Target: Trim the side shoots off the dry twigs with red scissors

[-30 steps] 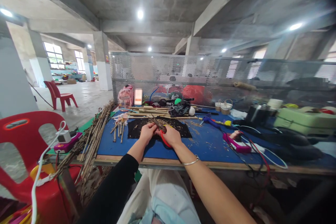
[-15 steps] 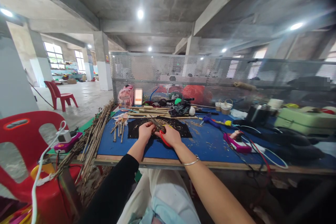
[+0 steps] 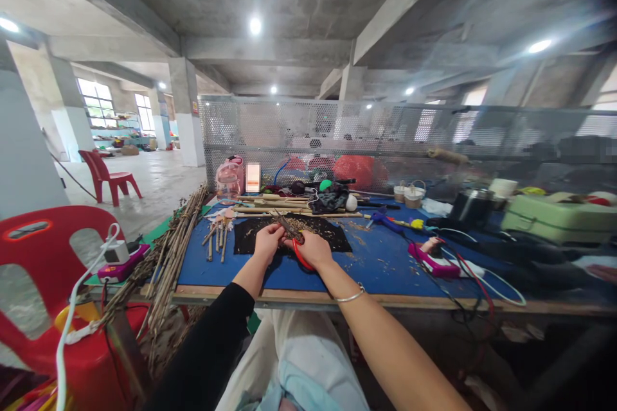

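While sticks lie beyond both hands, stalks overhang the table.

Cannot read any word, number or brand. Can spot a small yellow-and-red sign on a concrete pillar (far too tiny to decipher) and a pale panel bearing orange marks, beside a pink object, equally illegible.

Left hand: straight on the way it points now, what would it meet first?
Probably the red-handled cutting tool held in the right hand; whether the left hand already touches it is unclear.
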A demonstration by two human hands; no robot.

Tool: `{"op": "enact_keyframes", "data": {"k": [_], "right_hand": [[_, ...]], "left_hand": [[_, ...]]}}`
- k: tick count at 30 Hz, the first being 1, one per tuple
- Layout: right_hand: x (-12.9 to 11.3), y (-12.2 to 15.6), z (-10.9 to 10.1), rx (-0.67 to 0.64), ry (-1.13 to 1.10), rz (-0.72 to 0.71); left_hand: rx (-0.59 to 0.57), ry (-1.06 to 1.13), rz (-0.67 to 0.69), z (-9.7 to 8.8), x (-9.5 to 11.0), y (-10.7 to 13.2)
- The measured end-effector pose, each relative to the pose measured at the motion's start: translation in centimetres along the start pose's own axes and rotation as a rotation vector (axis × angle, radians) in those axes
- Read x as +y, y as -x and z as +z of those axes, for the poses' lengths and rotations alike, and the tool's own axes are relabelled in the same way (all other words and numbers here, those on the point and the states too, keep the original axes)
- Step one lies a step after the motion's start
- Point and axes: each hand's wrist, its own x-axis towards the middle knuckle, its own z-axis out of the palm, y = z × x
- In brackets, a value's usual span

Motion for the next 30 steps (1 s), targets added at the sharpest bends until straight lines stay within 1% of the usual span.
{"op": "enact_keyframes", "data": {"k": [4,6,10,13,16,20,23,26,30], "right_hand": [[0.08,-0.05,-0.04,-0.009,0.023,0.0],[0.03,-0.04,-0.11,-0.013,0.039,0.0],[-0.19,0.1,-0.2,0.004,0.044,-0.004],[-0.15,0.09,-0.02,0.05,0.022,-0.03],[0.06,-0.08,0.3,0.092,0.005,-0.058],[0.16,-0.19,0.43,0.05,0.002,-0.025],[0.03,-0.1,0.29,0.022,0.01,-0.005],[-0.09,-0.03,0.22,0.028,0.001,-0.004],[-0.13,-0.09,0.35,0.047,-0.007,0.002]], "left_hand": [[0.063,-0.009,-0.005,0.0,0.05,0.07],[0.07,-0.011,-0.007,0.01,0.1,0.09],[0.016,0.018,0.01,0.01,0.22,0.13],[-0.011,0.049,0.021,-0.02,0.17,0.12],[-0.027,0.018,0.027,-0.08,-0.08,0.02],[-0.052,-0.026,0.052,-0.16,-0.42,-0.2],[-0.037,-0.023,0.05,-0.2,-0.44,-0.26],[-0.041,-0.024,0.041,-0.25,-0.39,-0.16],[-0.084,-0.037,0.037,-0.27,-0.35,0.05]]}}
